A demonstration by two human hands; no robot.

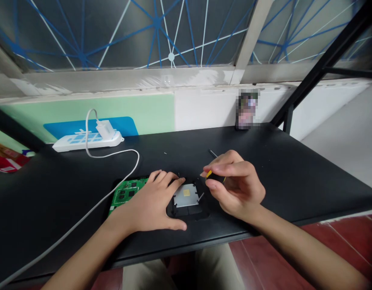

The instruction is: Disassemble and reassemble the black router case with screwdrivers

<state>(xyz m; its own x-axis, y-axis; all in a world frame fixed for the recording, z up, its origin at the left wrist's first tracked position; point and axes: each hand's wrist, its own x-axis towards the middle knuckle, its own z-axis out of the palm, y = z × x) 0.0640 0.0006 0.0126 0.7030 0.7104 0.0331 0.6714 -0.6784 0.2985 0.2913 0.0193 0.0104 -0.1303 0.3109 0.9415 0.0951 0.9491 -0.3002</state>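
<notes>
My left hand [149,201] lies spread over a black plastic casing [190,212], its thumb and fingers on either side of a square silver metal plate [190,198] with a small tan patch in its centre. Partly under that hand is a green circuit board [125,192]. My right hand [240,185] is closed on a screwdriver [215,177] with a black and yellow handle, pinched between thumb and fingers. A thin metal shaft [201,197] stands at the plate's right edge; its upper end is unclear. Behind my right knuckles shows another slim metal rod [213,153], mostly hidden.
A white power strip [83,141] with a plugged-in charger [105,129] stands at the back left. Its white cable [92,207] runs across the black table [180,141]. A blurred-out phone-like object [246,109] leans at the back wall. A red packet [11,157] sits far left.
</notes>
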